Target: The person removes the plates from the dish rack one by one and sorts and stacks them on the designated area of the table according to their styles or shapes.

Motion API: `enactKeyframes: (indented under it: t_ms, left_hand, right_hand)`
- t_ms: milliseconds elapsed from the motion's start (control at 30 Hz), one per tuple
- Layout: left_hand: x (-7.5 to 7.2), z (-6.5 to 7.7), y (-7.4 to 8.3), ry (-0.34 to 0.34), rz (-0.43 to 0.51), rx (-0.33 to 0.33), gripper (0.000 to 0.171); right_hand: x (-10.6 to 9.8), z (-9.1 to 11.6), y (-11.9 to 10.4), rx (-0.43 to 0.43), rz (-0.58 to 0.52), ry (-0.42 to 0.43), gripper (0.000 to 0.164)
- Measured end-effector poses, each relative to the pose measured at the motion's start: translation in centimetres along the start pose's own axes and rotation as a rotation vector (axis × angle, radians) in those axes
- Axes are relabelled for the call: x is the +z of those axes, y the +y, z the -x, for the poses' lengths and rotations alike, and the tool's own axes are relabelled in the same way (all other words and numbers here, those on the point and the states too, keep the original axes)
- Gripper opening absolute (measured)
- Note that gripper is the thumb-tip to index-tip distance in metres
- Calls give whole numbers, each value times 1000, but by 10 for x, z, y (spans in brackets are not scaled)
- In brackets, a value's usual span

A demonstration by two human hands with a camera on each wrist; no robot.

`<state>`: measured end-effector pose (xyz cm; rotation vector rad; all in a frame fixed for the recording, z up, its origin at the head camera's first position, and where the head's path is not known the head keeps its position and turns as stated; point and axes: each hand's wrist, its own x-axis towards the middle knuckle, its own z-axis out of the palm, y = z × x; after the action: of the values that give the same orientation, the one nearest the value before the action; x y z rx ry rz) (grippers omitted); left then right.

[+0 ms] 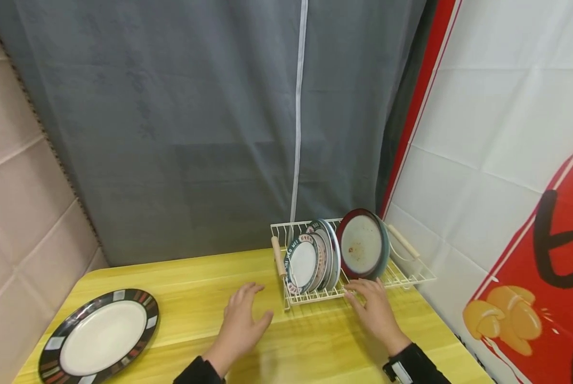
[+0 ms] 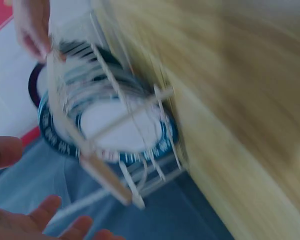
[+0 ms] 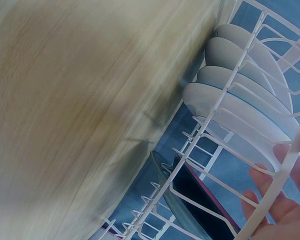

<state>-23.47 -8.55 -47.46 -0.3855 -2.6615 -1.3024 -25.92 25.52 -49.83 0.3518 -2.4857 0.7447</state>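
Note:
A white wire dish rack (image 1: 315, 300) with wooden handles stands at the back right of the table. Upright in it are several plates: a small one with a lettered green rim (image 1: 301, 265), others behind, and a dark red-rimmed plate (image 1: 361, 245) further right. My right hand (image 1: 373, 312) grips the front rim of the rack, its fingers (image 3: 279, 200) curled over the wire. To the left of the rack, my left hand (image 1: 240, 325) hovers over the table with thumb and fingers spread, holding nothing. In the left wrist view its fingers (image 2: 45, 212) are near the wooden handle (image 2: 106, 180).
A large oval plate (image 1: 142, 333) with a dark patterned rim lies on the left of the wooden table (image 1: 190, 298). Behind the table hangs a grey curtain (image 1: 171, 133). White panels (image 1: 487, 117) line the right side, close to the rack's end.

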Motion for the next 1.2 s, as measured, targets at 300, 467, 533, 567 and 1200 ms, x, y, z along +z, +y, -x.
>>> enactKeyframes:
  t_ms: [300, 467, 533, 567, 1200]
  left_hand:
    - [55, -12, 11, 4, -259, 349, 43]
    - [71, -24, 16, -31, -360, 398, 37]
    - [76, -27, 17, -87, -403, 409, 39]
    - [78, -28, 17, -113, -436, 414, 41]
    - [88, -36, 9, -65, -646, 568, 58]
  right_hand:
    - [5, 5, 1, 2, 3, 3, 14]
    - [8, 5, 1, 6, 1, 12, 13]
    - [10, 7, 0, 14, 0, 9, 13]
    - [10, 8, 0, 17, 0, 5, 13]
    - [-29, -23, 0, -71, 61, 46, 24]
